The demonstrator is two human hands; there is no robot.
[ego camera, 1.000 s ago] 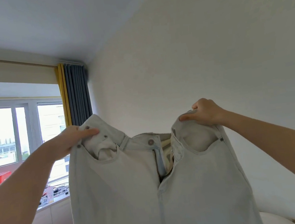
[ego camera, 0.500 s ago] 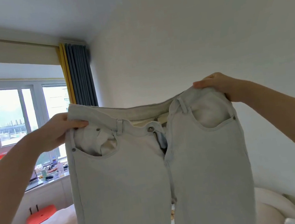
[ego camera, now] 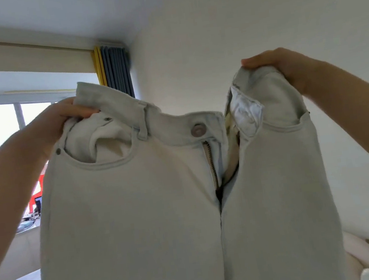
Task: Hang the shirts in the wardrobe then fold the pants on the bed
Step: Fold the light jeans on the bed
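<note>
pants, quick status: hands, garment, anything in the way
Left hand and right hand each grip the waistband. Pants held up in air, fly open, not yet folded. Nothing in the way.

No writing can be read. The crumpled white fabric label (ego camera: 247,112) inside the waistband of the pale grey denim pants (ego camera: 141,215) shows no legible print. Any stamping on the round metal button (ego camera: 198,130) is too blurred to make out.
</note>
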